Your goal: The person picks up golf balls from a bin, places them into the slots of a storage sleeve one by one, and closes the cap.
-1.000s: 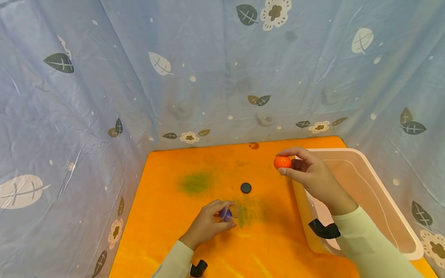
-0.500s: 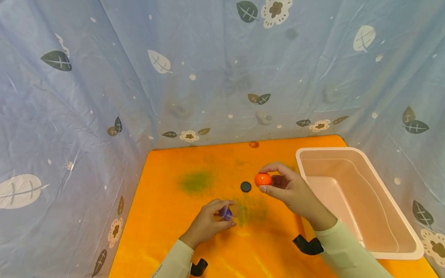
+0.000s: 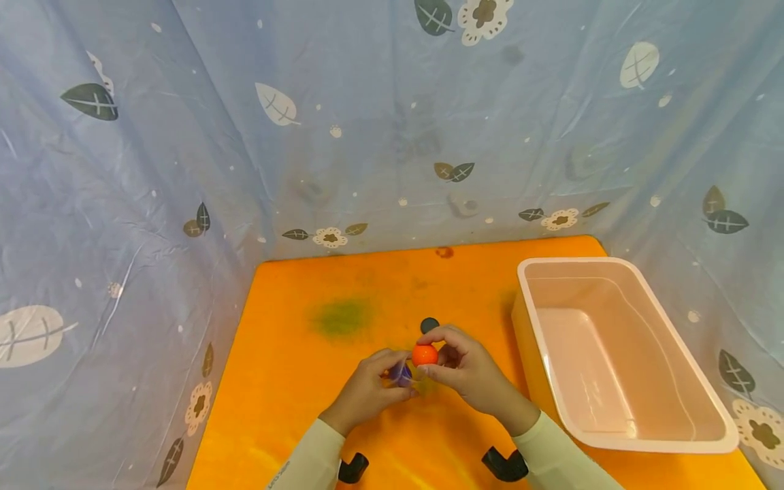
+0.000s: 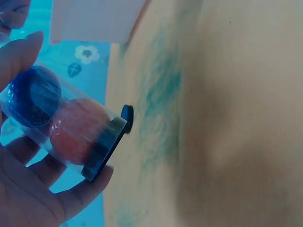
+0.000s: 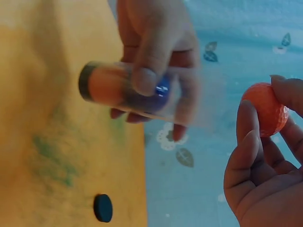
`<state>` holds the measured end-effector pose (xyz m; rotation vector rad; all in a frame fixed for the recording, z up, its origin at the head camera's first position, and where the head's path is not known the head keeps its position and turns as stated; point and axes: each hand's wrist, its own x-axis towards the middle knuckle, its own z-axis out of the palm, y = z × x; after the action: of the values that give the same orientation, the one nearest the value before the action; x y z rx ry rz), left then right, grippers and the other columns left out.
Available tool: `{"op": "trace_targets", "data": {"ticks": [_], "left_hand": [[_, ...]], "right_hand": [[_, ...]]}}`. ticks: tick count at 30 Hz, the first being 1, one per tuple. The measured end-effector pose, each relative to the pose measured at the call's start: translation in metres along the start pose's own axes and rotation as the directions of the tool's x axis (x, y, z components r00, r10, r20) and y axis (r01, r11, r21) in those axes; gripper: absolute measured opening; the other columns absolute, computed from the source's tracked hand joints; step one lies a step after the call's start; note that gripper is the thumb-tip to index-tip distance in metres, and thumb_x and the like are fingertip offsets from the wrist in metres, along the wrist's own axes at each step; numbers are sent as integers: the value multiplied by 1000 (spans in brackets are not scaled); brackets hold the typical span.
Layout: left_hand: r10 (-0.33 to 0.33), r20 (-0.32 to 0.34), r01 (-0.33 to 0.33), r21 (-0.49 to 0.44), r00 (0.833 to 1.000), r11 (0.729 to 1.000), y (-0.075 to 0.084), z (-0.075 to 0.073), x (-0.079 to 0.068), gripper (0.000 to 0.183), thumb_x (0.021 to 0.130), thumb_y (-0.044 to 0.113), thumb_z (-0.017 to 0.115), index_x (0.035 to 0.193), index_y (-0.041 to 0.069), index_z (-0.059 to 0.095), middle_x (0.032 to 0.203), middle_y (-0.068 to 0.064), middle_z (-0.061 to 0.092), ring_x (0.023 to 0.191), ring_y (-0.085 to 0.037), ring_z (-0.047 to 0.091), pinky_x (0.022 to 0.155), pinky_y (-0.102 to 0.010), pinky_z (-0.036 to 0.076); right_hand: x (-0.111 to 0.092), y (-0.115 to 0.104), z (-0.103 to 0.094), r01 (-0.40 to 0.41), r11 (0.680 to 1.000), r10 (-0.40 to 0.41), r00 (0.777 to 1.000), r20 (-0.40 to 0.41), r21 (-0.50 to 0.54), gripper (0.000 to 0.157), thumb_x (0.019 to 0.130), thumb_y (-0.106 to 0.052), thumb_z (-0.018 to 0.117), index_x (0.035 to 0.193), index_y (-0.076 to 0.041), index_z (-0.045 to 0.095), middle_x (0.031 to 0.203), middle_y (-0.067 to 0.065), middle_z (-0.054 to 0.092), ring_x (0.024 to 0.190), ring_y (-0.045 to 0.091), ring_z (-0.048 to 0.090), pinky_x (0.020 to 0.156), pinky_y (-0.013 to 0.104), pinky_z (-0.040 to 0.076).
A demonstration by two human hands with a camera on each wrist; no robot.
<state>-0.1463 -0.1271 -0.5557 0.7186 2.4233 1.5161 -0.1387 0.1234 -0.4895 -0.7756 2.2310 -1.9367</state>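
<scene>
In the head view my left hand (image 3: 367, 391) holds a clear plastic tube, its fingers and thumb round the wall. The left wrist view shows a blue-purple golf ball (image 4: 35, 97) inside, above an orange ball (image 4: 78, 130) that rests by the tube's black end cap (image 4: 105, 150). That capped end points down toward the table; the opposite end looks uncovered. Between fingertips and thumb, my right hand (image 3: 474, 378) pinches a dimpled orange golf ball (image 5: 266, 109). This ball is outside the tube, just off its upper end. Behind the right hand a loose black cap (image 3: 429, 325) lies on the table.
A pale pink plastic tub (image 3: 643, 340) stands on the right of the orange table (image 3: 294, 422). Blue curtains (image 3: 367, 136) with leaf and flower prints enclose the back and sides. Green stains (image 3: 343, 316) mark the tabletop.
My right hand has carried the orange golf ball leftward and nearer, from beside the tub to the tube. My left hand with the tube has stayed nearly in place.
</scene>
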Motion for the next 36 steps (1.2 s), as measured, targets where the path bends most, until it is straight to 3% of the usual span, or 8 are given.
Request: {"op": "trace_targets", "data": {"ticks": [5,11,18,27,36], "left_hand": [[31,-7,-31,-8,999,999,0,1,1,55,95,24,90,145,34,69,120,12,66,104,-14,65,97,-39,57],[10,-11,-10,-7,1000,1000,-3,1,1,55,96,28,90,146,36,68,121,14,66,105,-13,65,98,-40,56],[15,-8,-15,9,1000,1000,-4,2,1,56,95,29,90,146,36,68,120,14,65,104,-14,64,97,-39,56],[-4,-21,4,-6,1000,1000,-3,0,-1,56,94,25,91,145,35,69,121,14,66,103,-15,64,96,-39,56],[-38,-52,38,0,998,999,-6,-7,-4,58,94,30,91,148,29,69,126,15,67,111,-13,65,99,-41,55]], "right_hand": [[-1,7,6,-11,997,11,1000,6,-81,31,99,-8,84,127,-15,72,112,5,65,78,24,60,66,30,55],[-4,12,9,-50,990,51,999,4,-129,32,99,-12,85,128,-18,73,117,-1,67,81,21,62,67,29,55],[-4,14,10,-33,991,35,999,8,-128,33,99,-10,84,130,-12,73,120,4,67,81,22,62,67,30,55],[1,12,11,-109,986,109,994,-10,-125,31,101,-12,82,131,-11,73,109,13,66,80,23,62,66,28,53],[6,19,11,-119,978,108,991,-76,-172,27,103,-13,80,129,-16,73,118,2,67,81,22,62,69,31,55]]}}
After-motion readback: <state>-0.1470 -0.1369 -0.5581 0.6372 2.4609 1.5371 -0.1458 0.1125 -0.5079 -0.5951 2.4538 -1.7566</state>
